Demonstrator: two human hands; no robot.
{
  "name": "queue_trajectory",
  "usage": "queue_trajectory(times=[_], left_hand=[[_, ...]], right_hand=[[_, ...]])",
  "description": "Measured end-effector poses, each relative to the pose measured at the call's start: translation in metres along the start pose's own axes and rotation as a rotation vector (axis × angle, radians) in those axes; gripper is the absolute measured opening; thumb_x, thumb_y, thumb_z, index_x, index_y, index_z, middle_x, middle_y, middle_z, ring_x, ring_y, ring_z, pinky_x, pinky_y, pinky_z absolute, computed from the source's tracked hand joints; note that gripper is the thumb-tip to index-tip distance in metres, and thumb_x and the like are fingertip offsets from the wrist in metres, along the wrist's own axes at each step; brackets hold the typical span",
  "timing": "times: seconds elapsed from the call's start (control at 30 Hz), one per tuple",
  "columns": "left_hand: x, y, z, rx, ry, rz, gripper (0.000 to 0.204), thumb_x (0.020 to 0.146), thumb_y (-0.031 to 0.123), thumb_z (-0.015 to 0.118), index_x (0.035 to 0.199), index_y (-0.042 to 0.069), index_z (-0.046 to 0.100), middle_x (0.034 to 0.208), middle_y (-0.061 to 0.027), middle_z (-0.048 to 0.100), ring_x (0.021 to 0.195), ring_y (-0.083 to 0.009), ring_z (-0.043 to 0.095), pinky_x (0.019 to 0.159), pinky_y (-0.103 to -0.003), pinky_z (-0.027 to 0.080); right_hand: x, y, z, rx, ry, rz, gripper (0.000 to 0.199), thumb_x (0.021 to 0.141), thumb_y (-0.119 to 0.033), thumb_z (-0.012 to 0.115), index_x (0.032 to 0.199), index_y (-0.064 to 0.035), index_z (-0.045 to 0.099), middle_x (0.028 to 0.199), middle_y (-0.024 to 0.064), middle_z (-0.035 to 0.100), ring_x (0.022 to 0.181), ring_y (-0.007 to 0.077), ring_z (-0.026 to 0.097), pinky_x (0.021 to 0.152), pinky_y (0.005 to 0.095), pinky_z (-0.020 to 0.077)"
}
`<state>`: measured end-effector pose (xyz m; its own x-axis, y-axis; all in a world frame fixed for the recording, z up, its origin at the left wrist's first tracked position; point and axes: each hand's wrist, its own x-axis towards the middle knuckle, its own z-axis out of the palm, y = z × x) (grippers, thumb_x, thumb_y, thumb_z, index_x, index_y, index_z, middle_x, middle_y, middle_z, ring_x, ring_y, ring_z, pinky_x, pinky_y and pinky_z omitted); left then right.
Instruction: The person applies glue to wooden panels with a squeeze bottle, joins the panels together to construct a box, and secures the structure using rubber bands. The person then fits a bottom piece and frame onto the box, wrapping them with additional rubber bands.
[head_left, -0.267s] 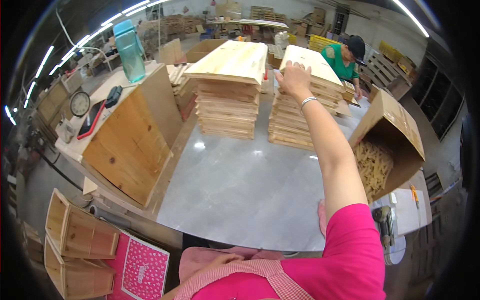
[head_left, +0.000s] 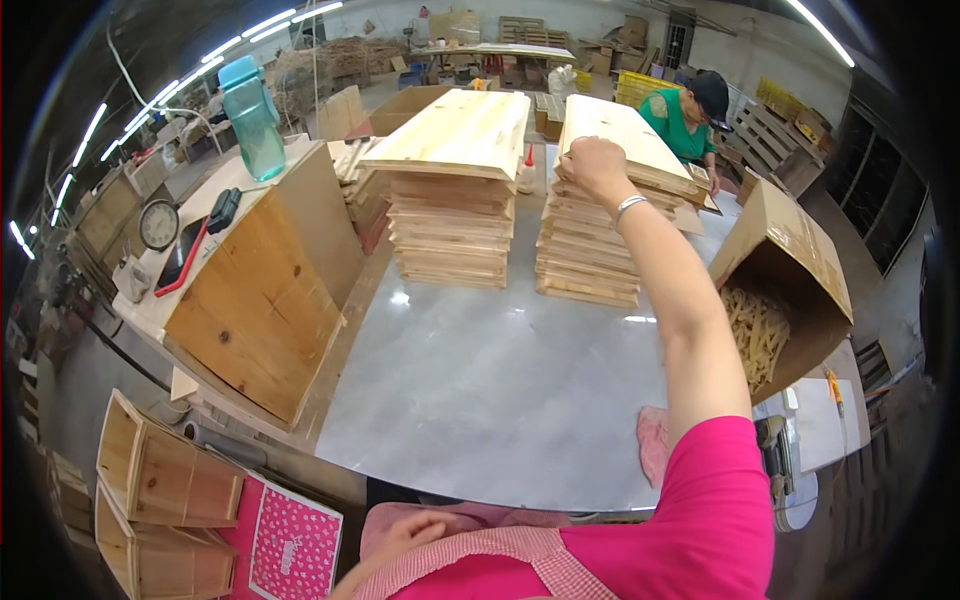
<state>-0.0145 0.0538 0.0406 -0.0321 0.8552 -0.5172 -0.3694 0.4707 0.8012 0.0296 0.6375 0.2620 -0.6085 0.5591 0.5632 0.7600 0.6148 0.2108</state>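
With the right hand (head_left: 592, 165) stretched out to the right stack of wooden boards (head_left: 592, 240) on the surface (head_left: 500, 380), its fingers are curled onto the top board (head_left: 625, 130), apparently gripping its near edge. A lift-off step is judged; a firm edge hold is needed. The left hand (head_left: 415, 530) rests loosely curled at the lap.

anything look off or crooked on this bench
The cardboard box at the right is tipped on its side, its open mouth showing small wooden sticks. The top board of the right stack sits skewed under the right hand. Nothing looks broken.
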Motion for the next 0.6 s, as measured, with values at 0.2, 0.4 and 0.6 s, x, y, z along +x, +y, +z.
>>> queue_trajectory(times=[0.2,0.4,0.6], left_hand=[[0.131,0.102,0.054,0.197,-0.159,0.487,0.052,0.097,0.020,0.068,0.144,0.008,0.049,0.133,-0.0075,0.060,0.120,-0.0163,0.059,0.095,-0.030,0.051],[0.190,0.205,0.179,-0.123,-0.156,0.764,0.054,0.100,0.029,0.062,0.145,0.006,0.042,0.142,-0.0074,0.050,0.128,-0.0183,0.051,0.106,-0.037,0.044],[0.140,0.169,0.212,-0.829,-0.273,0.649,0.047,0.108,0.037,0.040,0.145,0.008,0.041,0.143,-0.0073,0.049,0.134,-0.0161,0.044,0.112,-0.037,0.038]], right_hand=[[-0.094,-0.004,-0.073,-0.040,0.056,-0.125,0.041,0.089,-0.041,0.066,0.087,0.0000,0.069,0.084,0.0166,0.071,0.076,0.0326,0.072,0.065,0.0416,0.0575],[-0.180,-0.087,-0.175,0.003,0.084,-0.333,0.035,0.083,-0.036,0.068,0.076,-0.0018,0.070,0.072,0.0163,0.069,0.066,0.0294,0.071,0.059,0.0377,0.0564],[-0.234,-0.122,-0.234,0.033,-0.046,-0.455,0.031,0.079,-0.032,0.070,0.066,-0.0036,0.072,0.063,0.0146,0.067,0.059,0.0288,0.069,0.056,0.0370,0.0556]])
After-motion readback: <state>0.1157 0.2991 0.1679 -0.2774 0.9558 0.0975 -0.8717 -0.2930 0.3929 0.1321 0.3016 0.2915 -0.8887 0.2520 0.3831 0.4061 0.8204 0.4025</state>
